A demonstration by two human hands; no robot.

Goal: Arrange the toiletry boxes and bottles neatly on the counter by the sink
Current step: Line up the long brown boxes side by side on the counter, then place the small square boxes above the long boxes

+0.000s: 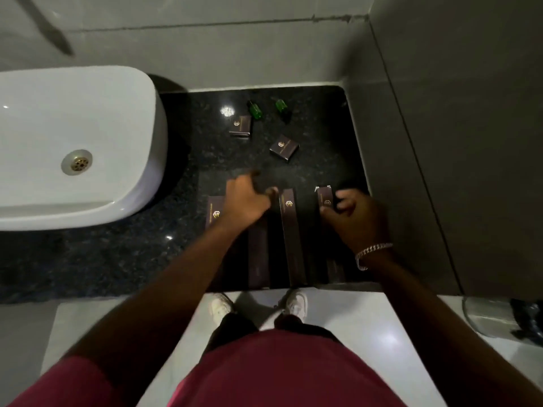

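Note:
Several long dark-brown boxes lie side by side at the front of the black granite counter (117, 254). My left hand (245, 201) rests with curled fingers on the left boxes, between a wide box (214, 211) and the middle long box (291, 233). My right hand (357, 215) is closed around the far end of the rightmost long box (324, 196). Farther back lie two small square boxes (241, 125) (284, 147). Behind them are two small green bottles (255, 109) (282, 107), lying on the counter.
A white basin (73, 142) with a brass drain sits on the counter at the left. Grey tiled walls close off the back and right (440, 113). A faucet spout (44, 24) reaches in at the top left. A bin with a dark bag (499, 321) stands on the floor at the right.

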